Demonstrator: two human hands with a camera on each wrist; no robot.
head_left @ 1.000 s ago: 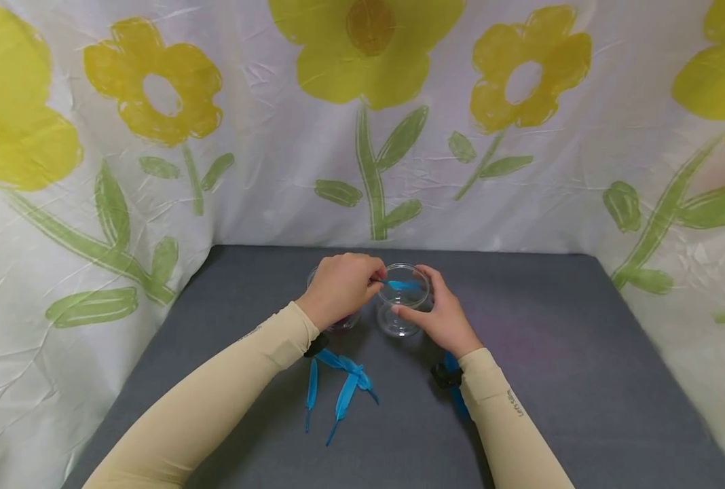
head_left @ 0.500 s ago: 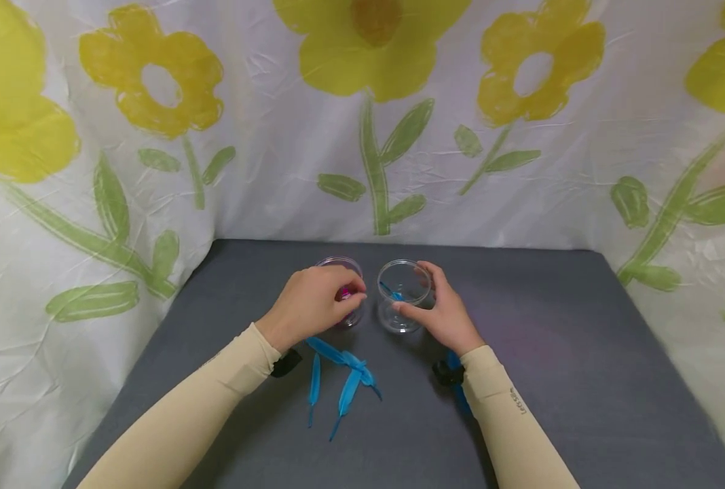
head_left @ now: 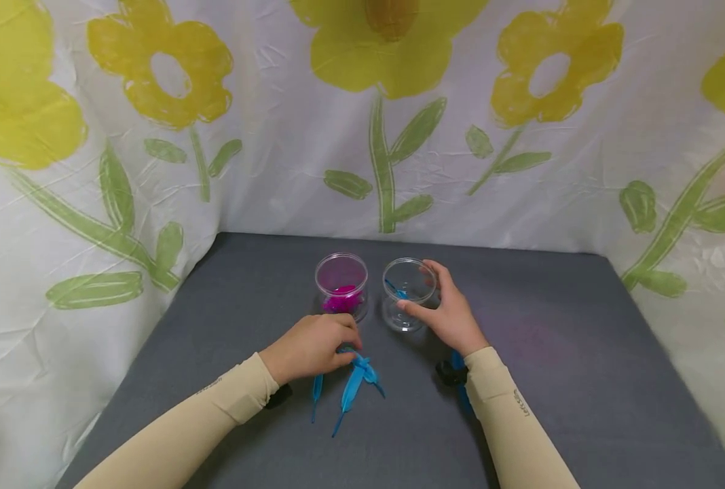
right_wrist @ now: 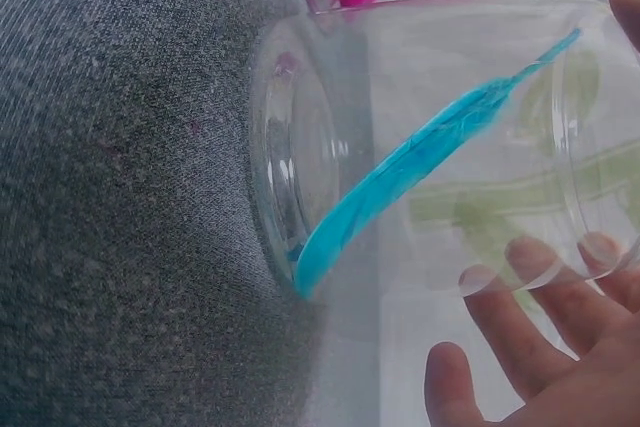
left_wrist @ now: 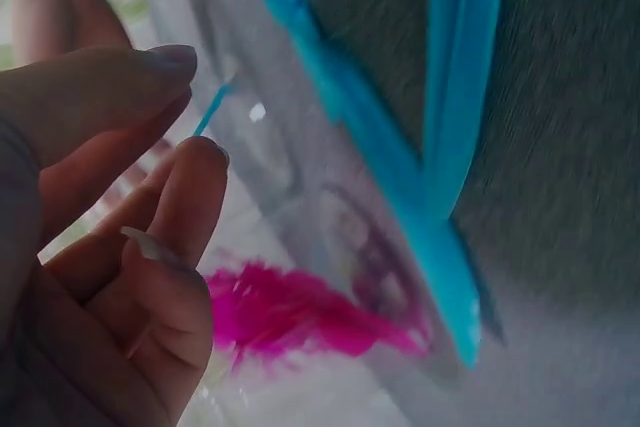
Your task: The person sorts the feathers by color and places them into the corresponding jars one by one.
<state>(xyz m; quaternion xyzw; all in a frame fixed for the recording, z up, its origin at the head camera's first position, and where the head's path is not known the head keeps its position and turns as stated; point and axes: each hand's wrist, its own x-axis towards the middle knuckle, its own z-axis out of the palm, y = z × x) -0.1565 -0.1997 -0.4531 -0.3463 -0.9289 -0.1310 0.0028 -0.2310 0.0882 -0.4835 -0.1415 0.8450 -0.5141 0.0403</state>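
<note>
My left hand (head_left: 313, 345) hovers over the loose blue feathers (head_left: 351, 388), its fingers half bent and thumb apart from them, holding nothing. In the left wrist view, several blue feathers (left_wrist: 380, 162) lie just beyond the fingertips. My right hand (head_left: 451, 316) steadies a clear plastic jar (head_left: 406, 324), thumb on the near side and fingers round the right. A single blue feather (right_wrist: 400, 167) leans diagonally inside that jar, quill end up. To its left stands a second clear jar (head_left: 320, 284) with magenta feathers (head_left: 341, 300) at the bottom.
Dark grey cloth (head_left: 582, 380) covers the table. Another blue piece (head_left: 463, 399) shows partly beside the right wrist strap (head_left: 451, 373). Behind the table hangs a white curtain (head_left: 277, 163) printed with yellow flowers.
The left hand let the blue feather drop into the right jar, then moved left and down toward the loose feathers, uncovering the magenta jar. The right hand stayed at its jar.
</note>
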